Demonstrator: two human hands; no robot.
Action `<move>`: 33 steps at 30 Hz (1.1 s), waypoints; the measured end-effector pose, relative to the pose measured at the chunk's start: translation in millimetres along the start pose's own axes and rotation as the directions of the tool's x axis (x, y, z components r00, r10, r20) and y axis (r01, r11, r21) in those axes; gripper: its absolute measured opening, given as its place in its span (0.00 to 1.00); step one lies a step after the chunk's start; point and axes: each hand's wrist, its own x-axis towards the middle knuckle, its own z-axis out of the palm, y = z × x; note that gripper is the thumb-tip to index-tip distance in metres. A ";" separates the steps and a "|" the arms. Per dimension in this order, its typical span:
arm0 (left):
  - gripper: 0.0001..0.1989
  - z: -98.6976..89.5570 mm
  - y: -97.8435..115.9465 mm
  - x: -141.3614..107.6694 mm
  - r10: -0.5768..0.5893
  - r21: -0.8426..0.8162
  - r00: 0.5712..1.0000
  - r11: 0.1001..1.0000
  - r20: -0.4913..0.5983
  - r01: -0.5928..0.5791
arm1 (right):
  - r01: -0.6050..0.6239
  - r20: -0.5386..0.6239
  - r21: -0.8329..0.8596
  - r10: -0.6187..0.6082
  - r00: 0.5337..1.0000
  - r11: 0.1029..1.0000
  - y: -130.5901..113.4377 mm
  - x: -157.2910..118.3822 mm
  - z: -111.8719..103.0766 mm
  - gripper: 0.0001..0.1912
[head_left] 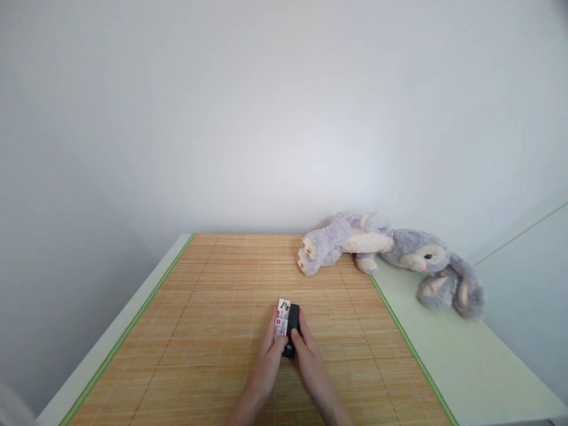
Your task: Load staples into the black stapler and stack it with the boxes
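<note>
Two small items are held side by side over the middle of a bamboo mat [213, 331]. On the left is a white box [282, 318] with pink and dark print, and my left hand [268, 355] is closed on it, its thumb near the lower end. Against the box's right side lies a black stapler-like object [292, 322], gripped by my right hand [309, 357] with the thumb on top. Both things point away from me, and their lower ends are partly covered by my thumbs.
A grey plush rabbit [368, 241] lies on its side at the back right, feet on the mat and head and ears on the pale table [483, 378]. Behind the table stands a plain wall [266, 118]. Green edging borders the mat.
</note>
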 end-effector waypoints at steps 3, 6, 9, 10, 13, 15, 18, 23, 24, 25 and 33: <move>0.37 -13.7 3.8 -2.8 0.018 -0.001 0.999 1.000 0.030 -0.018 | 0.051 -0.050 -0.169 -0.061 0.997 0.984 -4.3 -1.7 12.4 0.33; 0.33 -11.6 7.6 -1.0 0.113 0.099 0.993 0.989 -0.017 -0.111 | 0.099 -0.105 -0.293 -0.135 0.985 0.951 -9.2 2.7 8.1 0.32; 0.34 -5.8 9.9 -0.3 0.265 0.392 0.956 0.899 -0.128 -0.197 | 0.087 -0.173 -0.347 -0.155 0.973 0.934 -9.5 8.4 -7.5 0.31; 0.35 -4.7 10.0 -0.9 0.307 0.494 0.940 0.846 -0.146 -0.200 | 0.076 -0.190 -0.361 -0.153 0.970 0.929 -8.5 9.9 -13.8 0.31; 0.33 -7.4 7.5 -3.6 0.351 0.664 0.922 0.730 -0.160 -0.163 | 0.047 -0.199 -0.384 -0.132 0.971 0.922 -4.1 12.4 -29.8 0.32; 0.30 -15.1 4.9 -2.2 0.352 0.696 0.916 0.707 -0.193 -0.125 | 0.053 -0.191 -0.382 -0.135 0.972 0.923 -1.7 12.4 -35.3 0.32; 0.26 -32.1 5.1 11.7 0.363 0.718 0.887 0.694 -0.284 -0.055 | 0.074 -0.181 -0.381 -0.152 0.972 0.922 -1.0 11.2 -36.8 0.32; 0.23 -56.9 19.7 48.4 0.428 0.763 0.842 0.646 -0.329 -0.030 | 0.075 -0.180 -0.379 -0.153 0.972 0.922 -3.8 10.2 -35.5 0.32; 0.22 -60.7 22.0 50.6 0.433 0.765 0.839 0.643 -0.329 -0.032 | 0.075 -0.178 -0.375 -0.151 0.972 0.924 -3.8 10.3 -35.7 0.32; 0.22 -64.3 23.1 49.4 0.436 0.765 0.835 0.644 -0.336 -0.028 | 0.074 -0.176 -0.372 -0.149 0.973 0.925 -3.4 10.5 -36.0 0.32; 0.16 -66.2 4.8 -19.8 0.384 0.827 0.835 0.544 -0.395 0.141 | 0.083 -0.182 -0.373 -0.161 0.970 0.924 5.1 12.9 -37.1 0.34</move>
